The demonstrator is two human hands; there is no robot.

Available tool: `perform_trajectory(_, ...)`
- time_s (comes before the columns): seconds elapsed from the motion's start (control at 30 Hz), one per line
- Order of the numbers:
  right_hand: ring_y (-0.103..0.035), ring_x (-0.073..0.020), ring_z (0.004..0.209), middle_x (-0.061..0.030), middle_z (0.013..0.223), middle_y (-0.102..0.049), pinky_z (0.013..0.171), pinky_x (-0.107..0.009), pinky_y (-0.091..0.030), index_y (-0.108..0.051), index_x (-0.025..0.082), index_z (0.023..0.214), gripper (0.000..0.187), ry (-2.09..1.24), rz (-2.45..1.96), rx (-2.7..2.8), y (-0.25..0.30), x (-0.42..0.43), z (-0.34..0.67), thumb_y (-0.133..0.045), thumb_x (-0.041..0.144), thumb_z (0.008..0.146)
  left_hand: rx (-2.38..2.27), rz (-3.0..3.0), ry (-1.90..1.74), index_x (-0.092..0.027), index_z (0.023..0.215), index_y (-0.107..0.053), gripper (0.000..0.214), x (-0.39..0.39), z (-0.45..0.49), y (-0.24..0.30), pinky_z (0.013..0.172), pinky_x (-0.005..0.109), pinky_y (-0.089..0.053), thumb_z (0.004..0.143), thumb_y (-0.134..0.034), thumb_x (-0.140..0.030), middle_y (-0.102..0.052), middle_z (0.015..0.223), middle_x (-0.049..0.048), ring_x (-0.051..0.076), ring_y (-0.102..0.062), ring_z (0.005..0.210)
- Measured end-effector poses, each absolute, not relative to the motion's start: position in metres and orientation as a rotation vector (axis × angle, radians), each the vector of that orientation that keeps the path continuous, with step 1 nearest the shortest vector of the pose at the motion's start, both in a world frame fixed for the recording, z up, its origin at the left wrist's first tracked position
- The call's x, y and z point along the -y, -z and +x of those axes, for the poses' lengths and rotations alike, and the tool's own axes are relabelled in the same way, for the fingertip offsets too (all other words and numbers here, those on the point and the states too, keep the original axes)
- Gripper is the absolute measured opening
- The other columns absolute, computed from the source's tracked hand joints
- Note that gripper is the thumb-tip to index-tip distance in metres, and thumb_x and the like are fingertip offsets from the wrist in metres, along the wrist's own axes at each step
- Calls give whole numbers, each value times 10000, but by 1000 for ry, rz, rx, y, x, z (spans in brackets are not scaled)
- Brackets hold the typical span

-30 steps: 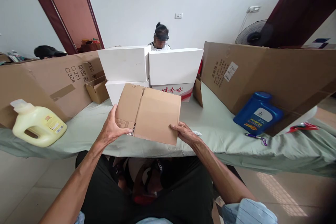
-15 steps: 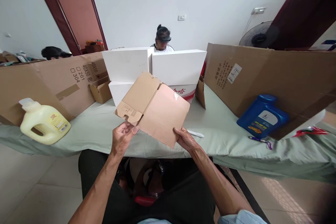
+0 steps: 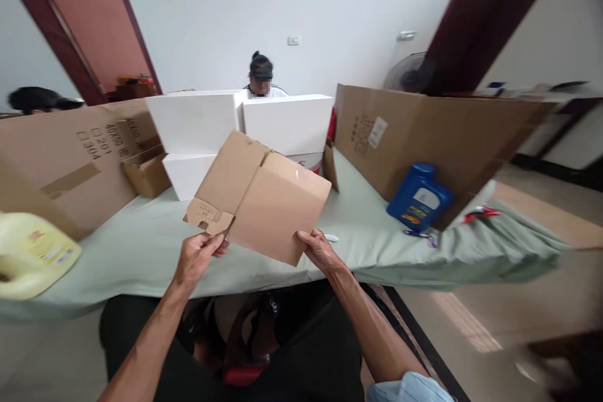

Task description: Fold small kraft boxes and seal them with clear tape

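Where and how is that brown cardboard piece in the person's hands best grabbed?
Probably pinched at its edges from the wearer's side: the cardboard piece is broad and sheet-like, with its near edges facing that way. The left hand pinches the lower edge by the notched flap, the right hand the right edge near the lowest corner.

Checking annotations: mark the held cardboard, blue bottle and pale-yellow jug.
Held cardboard [image 3: 264, 200], head view: larger panel, near the crease.
Blue bottle [image 3: 424, 199], head view: label on its front.
Pale-yellow jug [image 3: 46, 251], head view: label on its side.
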State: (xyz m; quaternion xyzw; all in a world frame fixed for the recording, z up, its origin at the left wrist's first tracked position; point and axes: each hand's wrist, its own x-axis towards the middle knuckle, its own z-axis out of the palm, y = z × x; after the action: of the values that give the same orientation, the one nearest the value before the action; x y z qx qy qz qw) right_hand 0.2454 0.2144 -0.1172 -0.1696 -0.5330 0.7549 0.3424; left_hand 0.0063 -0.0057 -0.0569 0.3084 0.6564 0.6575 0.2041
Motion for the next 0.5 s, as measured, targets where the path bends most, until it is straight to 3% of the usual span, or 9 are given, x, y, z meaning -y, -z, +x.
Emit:
perform_trajectory(0.2,-711,-360,1250,-87,1133,-829,1118,-518,-552,-795,244,1232,556,-1022,-558,1256,30,-283,325,-839,629,834,-2245,833,-1637,-189,798,-812,421,-1,-68,85,708,375,-627,647,-796,-581,-810,755,67,263,-734,712)
perform_trajectory(0.3,-718,-322,1179,-87,1108,-819,1079,-480,-554,-791,209,1119,438,-588,-649,1259,-2,-333,366,-724,595,922,-2384,760,-1491,-213,788,-807,426,2,-103,105,703,393,-615,646,-774,-613,-818,758,66,331,-771,792)
perform_trajectory(0.4,-723,-289,1083,-99,1081,-821,1007,-428,-566,-770,194,1037,378,-352,-834,1330,-2,-375,391,-638,543,970,-2508,829,-1264,-258,730,-807,419,10,-127,128,710,413,-596,664,-730,-665,-833,780,53,389,-792,870)
perform_trajectory(0.5,-726,-293,1094,-139,1158,-818,995,-410,-557,-766,191,1120,360,-257,-1158,1444,26,-402,394,-545,455,1017,-2576,936,-1086,-298,713,-820,370,14,-146,161,683,423,-584,683,-701,-646,-843,803,37,404,-793,860)
